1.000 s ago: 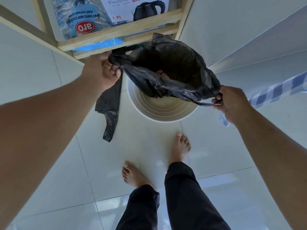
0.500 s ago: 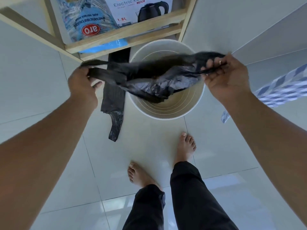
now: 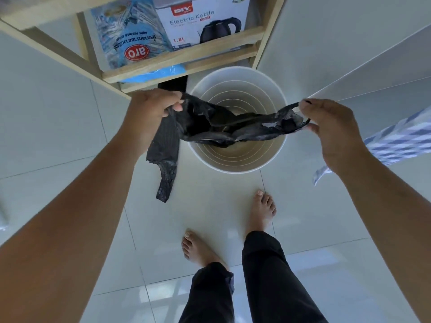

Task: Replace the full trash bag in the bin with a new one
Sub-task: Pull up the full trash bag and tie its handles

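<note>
Head view, looking straight down: a person is standing barefoot on a pale glossy tiled floor [image 3: 70, 136], holding one black trash bag [image 3: 224, 127] stretched out above a round white bin [image 3: 238, 164]. The left hand [image 3: 151, 108] is gripping the bag's left end, its grip pressed together in a fist around the bunched plastic. The right hand [image 3: 326, 127] is pinching the bag's right handle loop between thumb and fingers, its grip closed on the thin strap. The bag is hanging between the two hands, sagging in the middle over the bin's open mouth, well clear of the bin's bottom. The plastic is thin, crinkled and slightly shiny.

The bin is smooth, with concentric rings showing on its inner wall, and its inside is looking bare. A second black plastic bag [image 3: 166, 169] is lying flat on the floor just left of the bin, long and narrow, partly hidden behind the left hand.

Beyond the bin, a light wooden shelf [image 3: 177, 59] is carrying one blue packet with a red oval logo [image 3: 133, 40] and one electric kettle box [image 3: 203, 22]. A blue-and-white checked cloth [image 3: 396, 138] is hanging at the right edge. Two bare feet and two dark trouser legs are showing below.
</note>
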{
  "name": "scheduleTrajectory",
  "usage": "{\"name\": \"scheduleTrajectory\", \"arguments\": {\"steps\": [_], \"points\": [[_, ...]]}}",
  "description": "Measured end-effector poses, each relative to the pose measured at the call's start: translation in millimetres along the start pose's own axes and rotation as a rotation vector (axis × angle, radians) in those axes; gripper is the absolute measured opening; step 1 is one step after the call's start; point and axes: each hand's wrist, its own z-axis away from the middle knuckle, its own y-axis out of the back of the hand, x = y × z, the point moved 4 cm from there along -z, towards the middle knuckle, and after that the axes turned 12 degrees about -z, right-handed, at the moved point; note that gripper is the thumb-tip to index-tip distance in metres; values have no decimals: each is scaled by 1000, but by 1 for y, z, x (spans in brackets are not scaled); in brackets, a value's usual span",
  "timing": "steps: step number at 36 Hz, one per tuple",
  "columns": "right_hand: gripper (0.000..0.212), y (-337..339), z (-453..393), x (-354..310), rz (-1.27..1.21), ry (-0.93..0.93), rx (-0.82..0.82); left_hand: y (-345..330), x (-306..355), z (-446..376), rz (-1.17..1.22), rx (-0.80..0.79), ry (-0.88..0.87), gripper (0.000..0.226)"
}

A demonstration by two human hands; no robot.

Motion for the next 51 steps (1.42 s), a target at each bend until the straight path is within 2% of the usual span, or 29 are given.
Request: {"name": "scheduleTrajectory", "arguments": {"steps": [1, 4, 6, 8, 10, 13, 18, 20, 25, 28, 31, 37, 41, 46, 51], "points": [[9, -4, -1, -5, 3, 8, -31, -8, 7, -1, 20, -34, -15, 12], [37, -17, -10, -18, -16, 7, -131, -32, 20, -12, 58, -50, -52, 4], [30, -32, -16, -24, -87, 18, -208, -46, 26, -24, 121, -85, -79, 10], [7, -48, -21, -31, -161, 34, -245, -58, 32, -35, 174, -139, -99, 17], [12, -62, -28, -31, -287, 9, -260, -68, 38, -41, 254, -179, -67, 21], [14, -70, -43, -22, -362, -48, -193, -81, 50, -47, 429, -203, 4, 32], [23, -70, -52, -7, -247, -63, -71, -77, 55, -59, 893, -108, 70, 25], [21, -67, -51, -2, -211, -71, -59, -76, 48, -64, 928, -83, 104, 25], [25, -56, -47, 15, -167, -115, -103, -76, 11, -68, 481, -118, 287, 28], [24, -54, -42, 21, -82, -63, -118, -84, -3, -61, 289, -163, 378, 21], [18, -56, -40, 27, -57, -65, -117, -93, -8, -57, 142, -181, 359, 22], [30, -64, -38, 37, 13, -120, -169, -111, -8, -55, -88, -249, 294, 32], [32, -68, -37, 39, 33, -136, -198, -122, -5, -49, -128, -298, 386, 25], [32, -71, -38, 41, 57, -134, -195, -126, -7, -48, -214, -352, 246, 41], [31, -71, -40, 43, 49, -134, -208, -130, -10, -52, -223, -369, 164, 30]]}}
